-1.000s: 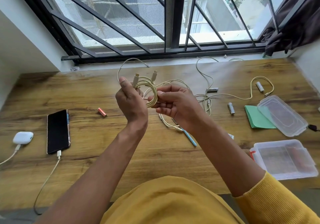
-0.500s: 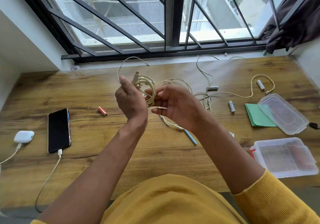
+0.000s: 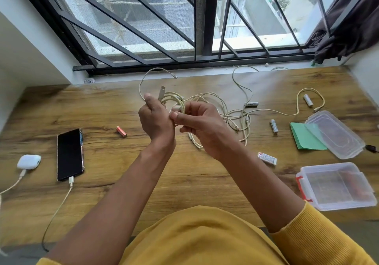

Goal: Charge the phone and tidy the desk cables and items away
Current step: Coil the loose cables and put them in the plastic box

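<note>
My left hand [image 3: 156, 119] grips a small coil of cream cable [image 3: 174, 100] above the middle of the wooden desk [image 3: 143, 178]. One plug sticks up from the coil beside my thumb. My right hand [image 3: 202, 127] pinches the coil's other plug end against the loops. More cream cables [image 3: 235, 115] lie loose and tangled on the desk behind my hands. At the left, a black phone [image 3: 69, 154] lies flat with a white cable [image 3: 61, 201] plugged into its near end. A white earbud case [image 3: 28, 161] beside it is also plugged in.
An open clear plastic box [image 3: 336, 184] with red clips stands at the right front, its lid [image 3: 334, 133] lying behind it over green paper [image 3: 305, 136]. Several batteries [image 3: 273, 126] and an orange battery [image 3: 121, 131] are scattered about. A small white packet [image 3: 267, 158] lies near my right wrist.
My right hand has moved round the coil and now pinches its plug end against the loops. The second plug that stood up from the coil is now tucked down.
</note>
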Available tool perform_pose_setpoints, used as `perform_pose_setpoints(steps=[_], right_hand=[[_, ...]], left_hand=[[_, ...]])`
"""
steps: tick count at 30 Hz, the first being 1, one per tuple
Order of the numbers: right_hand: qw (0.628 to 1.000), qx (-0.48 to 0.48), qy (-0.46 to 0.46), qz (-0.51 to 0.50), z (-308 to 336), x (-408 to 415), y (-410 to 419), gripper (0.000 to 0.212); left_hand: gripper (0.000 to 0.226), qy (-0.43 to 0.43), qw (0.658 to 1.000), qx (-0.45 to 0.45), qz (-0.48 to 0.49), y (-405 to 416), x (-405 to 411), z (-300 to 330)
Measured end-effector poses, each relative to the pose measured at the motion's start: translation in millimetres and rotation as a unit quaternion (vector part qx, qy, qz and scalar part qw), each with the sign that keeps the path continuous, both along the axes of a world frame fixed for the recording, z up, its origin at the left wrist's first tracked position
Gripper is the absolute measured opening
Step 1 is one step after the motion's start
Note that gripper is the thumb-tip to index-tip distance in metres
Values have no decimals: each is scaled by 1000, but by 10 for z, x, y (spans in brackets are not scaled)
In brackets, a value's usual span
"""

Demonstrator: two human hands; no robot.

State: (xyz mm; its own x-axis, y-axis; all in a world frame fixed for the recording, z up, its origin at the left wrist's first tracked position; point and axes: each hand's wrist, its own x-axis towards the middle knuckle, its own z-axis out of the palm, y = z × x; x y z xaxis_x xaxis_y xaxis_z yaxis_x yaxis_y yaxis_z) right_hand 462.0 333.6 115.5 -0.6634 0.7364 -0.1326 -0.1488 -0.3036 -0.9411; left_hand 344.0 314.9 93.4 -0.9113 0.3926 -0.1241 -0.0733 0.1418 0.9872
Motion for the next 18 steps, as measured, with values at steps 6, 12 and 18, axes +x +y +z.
perform_pose_setpoints(steps=[6,12,18], right_hand=[[987,89,-39,-126,-39,-55,-46,49],[944,286,-105,-128,-80,-104,-80,27],[911,343,-162,-161,-51,-65,-39,11]], left_hand=[[73,-38,999,1,9,-1,49,-1],[61,-40,999,-21,17,4,54,8],[61,-24,998,-52,36,6,-28,-22]])
